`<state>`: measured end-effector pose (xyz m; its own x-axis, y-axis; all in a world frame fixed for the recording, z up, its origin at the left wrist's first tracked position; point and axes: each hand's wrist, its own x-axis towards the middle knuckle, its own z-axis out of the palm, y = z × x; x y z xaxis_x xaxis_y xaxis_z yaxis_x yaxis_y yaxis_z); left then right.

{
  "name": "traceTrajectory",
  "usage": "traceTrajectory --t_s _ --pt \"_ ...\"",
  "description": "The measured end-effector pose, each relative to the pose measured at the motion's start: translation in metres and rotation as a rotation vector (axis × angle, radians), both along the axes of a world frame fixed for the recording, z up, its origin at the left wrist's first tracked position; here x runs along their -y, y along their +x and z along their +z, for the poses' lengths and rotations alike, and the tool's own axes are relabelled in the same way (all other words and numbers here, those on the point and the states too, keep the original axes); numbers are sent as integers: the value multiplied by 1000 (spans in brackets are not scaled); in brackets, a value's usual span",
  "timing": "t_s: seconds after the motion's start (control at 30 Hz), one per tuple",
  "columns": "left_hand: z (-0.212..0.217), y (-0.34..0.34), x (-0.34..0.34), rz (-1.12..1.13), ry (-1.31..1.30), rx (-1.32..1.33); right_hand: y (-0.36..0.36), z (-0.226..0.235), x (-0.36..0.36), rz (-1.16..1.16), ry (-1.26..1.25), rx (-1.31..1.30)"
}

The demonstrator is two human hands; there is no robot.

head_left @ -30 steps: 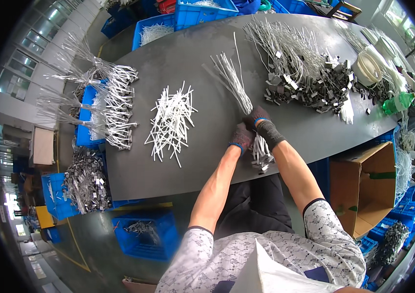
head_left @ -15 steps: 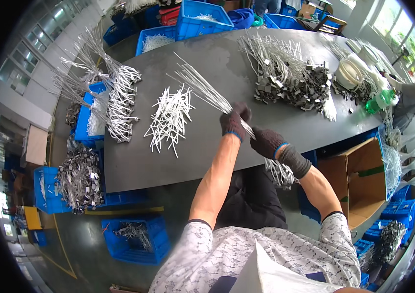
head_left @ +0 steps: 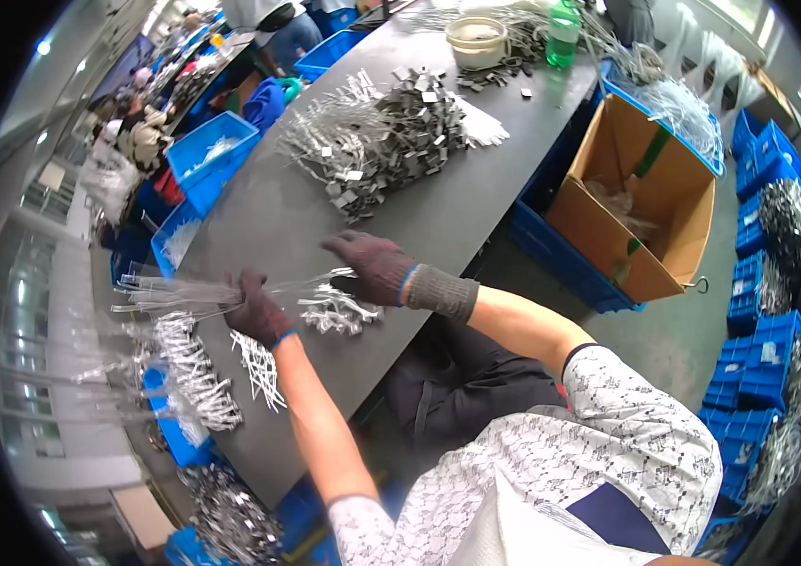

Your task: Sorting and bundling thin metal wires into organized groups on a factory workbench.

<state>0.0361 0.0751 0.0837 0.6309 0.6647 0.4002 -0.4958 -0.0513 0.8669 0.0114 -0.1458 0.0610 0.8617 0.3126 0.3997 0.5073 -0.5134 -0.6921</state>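
My left hand (head_left: 257, 309), in a dark knitted glove, is closed round a bundle of thin, pale wires (head_left: 174, 294) whose loose ends fan out leftward. A few strands run right from it toward my right hand (head_left: 372, 267), also gloved. That hand's fingers are stretched out and apart above the table, slightly blurred. Just below it, near the table edge, lies a small heap of white-ended wires (head_left: 336, 311). A pile of short white tubes (head_left: 257, 370) lies partly behind my left forearm.
Wires with grey connectors (head_left: 400, 141) are heaped on the dark table (head_left: 240, 222). Beyond them stand a white bucket (head_left: 477, 44) and a green bottle (head_left: 561, 36). Bundled white-ended wires (head_left: 195, 368) lie at the left edge. An open cardboard box (head_left: 645, 189) stands right of the table.
The view has swung to the right. My hands have drawn apart: the left still grips the wire bundle, now pointing left, while the right has come off the bundle and its fingers have spread.
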Motion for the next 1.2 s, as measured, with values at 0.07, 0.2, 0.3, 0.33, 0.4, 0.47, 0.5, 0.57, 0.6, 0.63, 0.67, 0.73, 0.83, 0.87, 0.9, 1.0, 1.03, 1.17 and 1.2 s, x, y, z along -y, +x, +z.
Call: traceTrajectory --t_s 0.07,0.2,0.3,0.33,0.4,0.47,0.5,0.57,0.6,0.63,0.67,0.73,0.83,0.87,0.9,1.0,1.03,1.17,1.2 --pt "-17 16 -26 198 -180 -302 18 -65 33 -115 2 -109" --pt "-6 31 -36 310 -261 -229 44 -168 141 -385 -40 -312" --pt "13 36 -23 261 -300 -180 81 -216 209 -570 -172 -320" --pt "23 30 -5 251 -288 -118 98 -217 216 -561 -168 -328" --pt "-8 28 -40 250 -175 -163 135 -214 224 -683 -183 -287" --pt "-21 34 -50 212 -28 -346 172 -218 230 -766 -203 -271" --pt "-24 41 -44 208 -88 -319 190 -223 237 -868 -231 -255" --pt "-6 64 18 248 -172 -431 215 -248 282 -934 -302 -271" --pt "2 71 37 323 -246 -536 221 -258 295 -965 -361 -284" --pt "-6 63 -3 291 -177 -495 224 -240 266 -930 -313 -286" --pt "-17 55 -37 338 -166 -489 232 -235 244 -884 -298 -289" --pt "-16 63 -33 335 -268 -501 236 -236 254 -866 -318 -256" --pt "5 49 1 184 -243 -356 232 -236 264 -869 -302 -213" --pt "15 48 7 219 -250 -360 229 -234 262 -873 -270 -191" --pt "21 44 -2 88 -218 -311 224 -232 262 -871 -270 -194" --pt "28 34 -10 9 -171 -267 207 -228 258 -866 -194 -122" --pt "22 38 -14 13 -175 -272 198 -230 259 -847 -166 -125" --pt "0 41 -25 89 -152 -354 147 -235 244 -782 -100 -142" --pt "4 37 -21 203 -191 -393 131 -233 237 -785 -99 -145"
